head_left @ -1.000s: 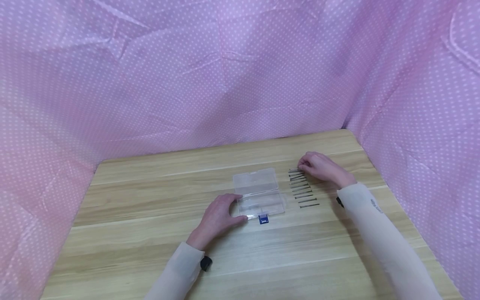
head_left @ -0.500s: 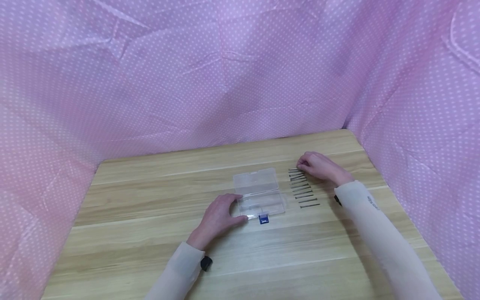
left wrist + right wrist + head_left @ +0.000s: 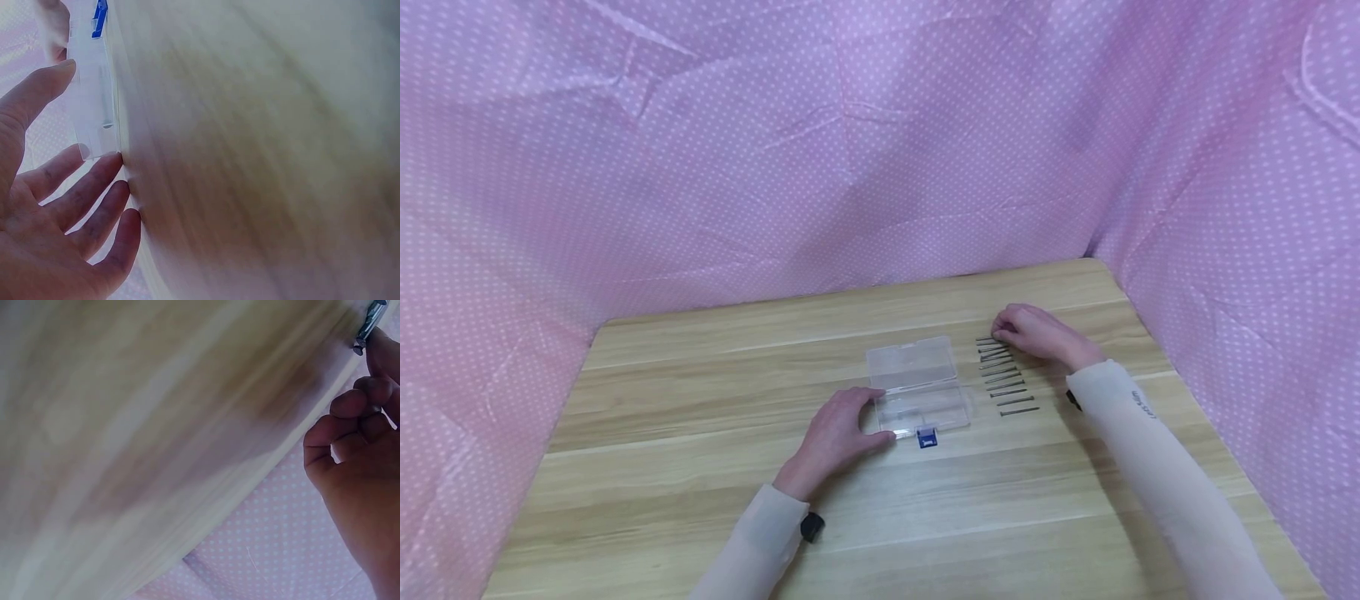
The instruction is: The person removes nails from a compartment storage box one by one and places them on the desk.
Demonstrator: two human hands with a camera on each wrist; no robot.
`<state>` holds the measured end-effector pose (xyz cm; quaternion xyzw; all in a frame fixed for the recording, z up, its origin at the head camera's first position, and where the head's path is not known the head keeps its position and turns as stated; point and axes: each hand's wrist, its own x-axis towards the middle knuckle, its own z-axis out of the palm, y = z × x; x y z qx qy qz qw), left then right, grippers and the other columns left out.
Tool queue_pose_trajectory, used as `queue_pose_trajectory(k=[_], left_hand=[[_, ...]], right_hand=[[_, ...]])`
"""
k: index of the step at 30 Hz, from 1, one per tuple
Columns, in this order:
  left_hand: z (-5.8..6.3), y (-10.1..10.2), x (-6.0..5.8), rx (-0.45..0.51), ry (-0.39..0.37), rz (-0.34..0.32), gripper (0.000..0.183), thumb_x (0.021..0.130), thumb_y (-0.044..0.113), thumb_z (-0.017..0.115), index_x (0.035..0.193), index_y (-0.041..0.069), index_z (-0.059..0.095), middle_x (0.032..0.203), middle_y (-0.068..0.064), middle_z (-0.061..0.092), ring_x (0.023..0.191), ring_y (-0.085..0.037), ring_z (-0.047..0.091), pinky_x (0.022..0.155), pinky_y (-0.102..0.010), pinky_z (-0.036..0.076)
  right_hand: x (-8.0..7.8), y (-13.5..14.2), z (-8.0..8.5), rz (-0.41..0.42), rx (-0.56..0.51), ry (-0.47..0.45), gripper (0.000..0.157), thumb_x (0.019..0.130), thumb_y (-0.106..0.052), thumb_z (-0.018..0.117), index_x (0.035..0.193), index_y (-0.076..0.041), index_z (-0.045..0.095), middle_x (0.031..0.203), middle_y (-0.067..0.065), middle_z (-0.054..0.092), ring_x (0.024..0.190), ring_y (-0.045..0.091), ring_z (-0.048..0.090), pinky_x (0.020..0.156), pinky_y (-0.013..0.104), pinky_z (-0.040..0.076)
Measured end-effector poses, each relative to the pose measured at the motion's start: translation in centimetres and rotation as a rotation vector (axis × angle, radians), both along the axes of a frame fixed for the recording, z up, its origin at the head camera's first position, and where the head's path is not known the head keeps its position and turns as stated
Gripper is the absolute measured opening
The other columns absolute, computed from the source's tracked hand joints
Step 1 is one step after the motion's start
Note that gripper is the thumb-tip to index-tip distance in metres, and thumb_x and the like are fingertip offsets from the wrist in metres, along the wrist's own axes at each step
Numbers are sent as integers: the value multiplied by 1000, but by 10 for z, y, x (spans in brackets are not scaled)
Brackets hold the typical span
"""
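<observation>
A clear plastic box (image 3: 923, 408) lies on the table with its lid folded open to the far side and a blue latch (image 3: 927, 438) at its front. My left hand (image 3: 835, 433) holds the box's left end, thumb at the near corner and index finger at the hinge side. Right of the box, several metal nails (image 3: 1006, 385) lie in a column, roughly parallel. My right hand (image 3: 1037, 332) pinches the right end of the farthest nail (image 3: 983, 339), its other fingers curled. In the right wrist view, nail heads (image 3: 359, 349) show beside the thumb.
The wooden table (image 3: 700, 417) carries the box and the nails. Pink dotted cloth (image 3: 850, 167) hangs behind the table's far edge and along its sides. Both wrists wear small black devices; the left one (image 3: 812, 527) shows below the cuff.
My right hand and forearm have shifted slightly to the left at the far end of the nail column. The left hand and the box have stayed in place.
</observation>
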<state>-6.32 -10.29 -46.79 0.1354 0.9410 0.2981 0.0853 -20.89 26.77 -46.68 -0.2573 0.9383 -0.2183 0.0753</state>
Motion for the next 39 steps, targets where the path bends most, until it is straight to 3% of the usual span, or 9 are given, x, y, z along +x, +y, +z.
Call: queue_pose_trajectory(k=[8,19,27,39], left_hand=[[0,-1,1,4,-2,0,67,83,40,86,138,9,63,139,-13,63,132,-34,54,112,-53,43],[1,-2,2,4,0,8,68,83,42,86,139,10,63,140,-12,62,132,-33,54,113,-52,43],[2,-2,0,-3,-6,4,69,84,43,85,140,11,62,140,-12,62,132,-32,54,112,-51,43],[3,0,0,3,-21,11,68,84,42,85,140,11,63,140,-11,62,130,-32,54,112,-51,44]], right_hand=[[5,-3,4,-59,-74,-8,16,102,-17,66,109,-3,72,107,12,71,104,32,65,98,53,51],[30,-11,18,-122,-223,92,14,103,-15,64,109,-4,69,105,9,67,99,27,64,92,50,55],[55,-30,26,-81,-358,268,6,99,-7,68,104,-4,70,103,9,68,99,28,65,91,52,54],[78,-56,31,-31,-453,353,9,93,-3,75,100,-7,73,100,3,70,95,21,66,87,44,56]])
